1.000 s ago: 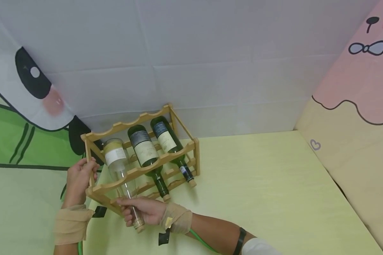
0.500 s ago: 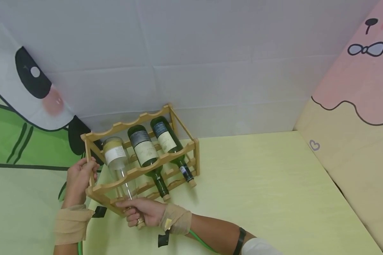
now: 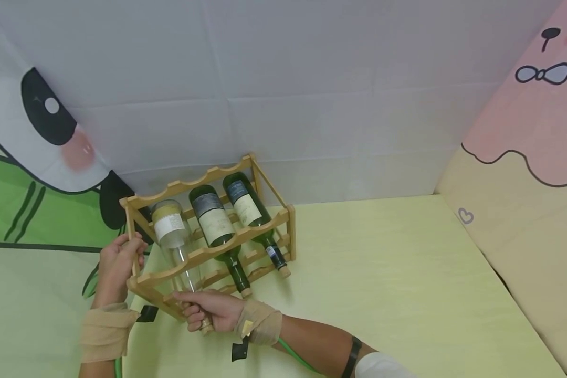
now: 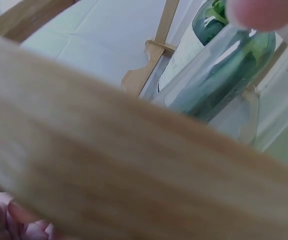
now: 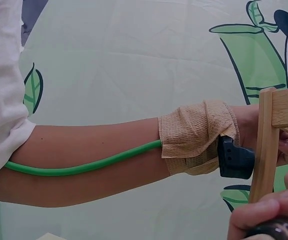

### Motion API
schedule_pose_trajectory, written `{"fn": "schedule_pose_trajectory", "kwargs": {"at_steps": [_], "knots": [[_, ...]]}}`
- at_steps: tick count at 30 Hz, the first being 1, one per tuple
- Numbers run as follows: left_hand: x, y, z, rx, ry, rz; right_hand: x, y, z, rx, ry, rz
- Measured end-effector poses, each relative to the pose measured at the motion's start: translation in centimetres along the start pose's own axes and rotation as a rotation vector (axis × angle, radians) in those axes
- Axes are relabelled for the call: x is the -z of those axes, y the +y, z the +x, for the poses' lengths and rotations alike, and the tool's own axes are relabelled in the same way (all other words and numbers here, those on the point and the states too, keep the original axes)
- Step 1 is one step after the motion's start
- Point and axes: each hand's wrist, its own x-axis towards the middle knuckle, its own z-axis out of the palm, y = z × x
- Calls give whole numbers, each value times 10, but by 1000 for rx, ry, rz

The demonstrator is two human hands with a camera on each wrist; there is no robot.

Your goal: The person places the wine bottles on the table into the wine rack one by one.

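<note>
A wooden wine rack [image 3: 209,255] stands tilted in view at the left end of the table. My left hand [image 3: 119,265] grips its left side post. With its fingers curled round the neck of a clear glass bottle [image 3: 170,224], my right hand [image 3: 214,308] is at the rack's front left corner. That bottle lies in the leftmost slot, its corked end just below the fingers. A green wine bottle [image 3: 212,220] lies in the middle, another green bottle [image 3: 247,203] to its right, both with corks forward. In the left wrist view a blurred wooden bar [image 4: 134,145] hides much.
The pale yellow-green table [image 3: 382,273] stretches right of the rack. A grey-white cloth wall [image 3: 321,121] stands close behind it. Printed cartoon panels [image 3: 38,210] flank the left side. A green cable [image 5: 84,170] runs along the left forearm.
The clear bottle has slid a little deeper into the rack, away from me, with my right hand round its neck. My left hand and the green bottles have stayed in place.
</note>
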Motion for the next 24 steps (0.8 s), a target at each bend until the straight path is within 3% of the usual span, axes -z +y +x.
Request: {"fn": "schedule_pose_trajectory", "kwargs": {"at_steps": [24], "knots": [[2,-1,2,17,-4,5,0,-4,3,-13,89,-35]]}}
